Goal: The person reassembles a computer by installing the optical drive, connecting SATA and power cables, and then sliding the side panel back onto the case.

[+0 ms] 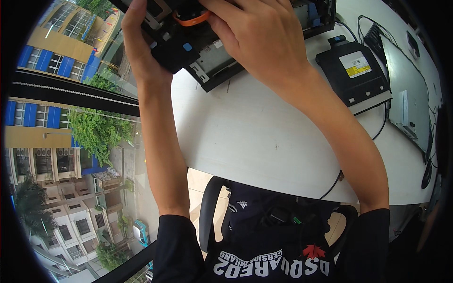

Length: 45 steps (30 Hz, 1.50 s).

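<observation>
An opened black desktop computer case [214, 66] lies at the top of the head view, its far part cut off by the frame. At its left end, my left hand [139, 42] is closed round the edge, beside a black bracket [174, 53] with a blue tab; some of its fingers are hidden. My right hand [262, 35] reaches over the case from the right. Its thumb and fingers are bent round a rounded black part with an orange rim [192, 20] inside the case. The fingertips are partly out of view.
Right of the case, a black plastic drive bracket [351, 70] with a white and yellow label lies on the white table [255, 141]. A silver metal panel [408, 106] and black cables [382, 120] are farther right. A black chair [212, 212] stands below; windows line the left.
</observation>
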### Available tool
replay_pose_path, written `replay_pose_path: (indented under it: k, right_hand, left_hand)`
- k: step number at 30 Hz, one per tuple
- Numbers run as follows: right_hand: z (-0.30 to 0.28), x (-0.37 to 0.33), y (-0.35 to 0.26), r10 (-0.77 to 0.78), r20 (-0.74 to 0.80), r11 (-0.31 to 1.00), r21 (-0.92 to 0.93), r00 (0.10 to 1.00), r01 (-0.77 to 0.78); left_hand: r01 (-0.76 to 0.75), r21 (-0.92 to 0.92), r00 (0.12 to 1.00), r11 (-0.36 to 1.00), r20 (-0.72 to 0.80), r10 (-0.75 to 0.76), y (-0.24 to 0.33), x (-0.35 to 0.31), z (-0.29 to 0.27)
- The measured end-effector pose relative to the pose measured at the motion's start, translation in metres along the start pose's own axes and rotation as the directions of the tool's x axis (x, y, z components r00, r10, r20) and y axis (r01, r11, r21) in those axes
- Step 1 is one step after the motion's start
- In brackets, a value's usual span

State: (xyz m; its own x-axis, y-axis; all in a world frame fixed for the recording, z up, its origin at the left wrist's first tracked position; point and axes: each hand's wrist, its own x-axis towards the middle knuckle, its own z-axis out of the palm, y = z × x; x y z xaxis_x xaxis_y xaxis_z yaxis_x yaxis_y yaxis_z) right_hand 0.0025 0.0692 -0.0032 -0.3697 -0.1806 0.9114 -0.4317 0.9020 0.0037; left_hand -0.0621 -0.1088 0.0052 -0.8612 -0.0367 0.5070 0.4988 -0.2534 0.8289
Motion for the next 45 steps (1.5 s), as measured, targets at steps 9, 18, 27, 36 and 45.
replay_pose_path:
  k: [9,18,27,36,45]
  right_hand:
    - [0.019,0.004,-0.009,0.257,0.029,0.913,0.319,0.966,-0.252]
    - [0.037,0.01,-0.011,0.29,-0.138,0.919,0.317,0.947,-0.235]
    - [0.046,0.015,-0.009,0.342,-0.109,0.906,0.303,0.933,-0.296]
    - [0.045,0.016,-0.012,0.333,-0.118,0.911,0.298,0.936,-0.286]
    - [0.048,0.018,-0.016,0.323,-0.113,0.91,0.311,0.939,-0.276]
  left_hand:
    - [-0.003,-0.005,1.0,1.0,-0.026,0.003,0.001,0.001,0.002]
    - [-0.014,-0.021,1.0,1.0,0.023,0.014,-0.004,0.005,-0.006]
    - [0.048,-0.03,0.999,0.998,0.002,-0.048,-0.001,0.004,-0.002]
    - [0.045,-0.019,0.999,0.999,-0.009,-0.045,-0.005,0.007,-0.005]
    - [-0.054,-0.058,0.996,0.997,0.07,0.058,-0.001,0.005,0.002]
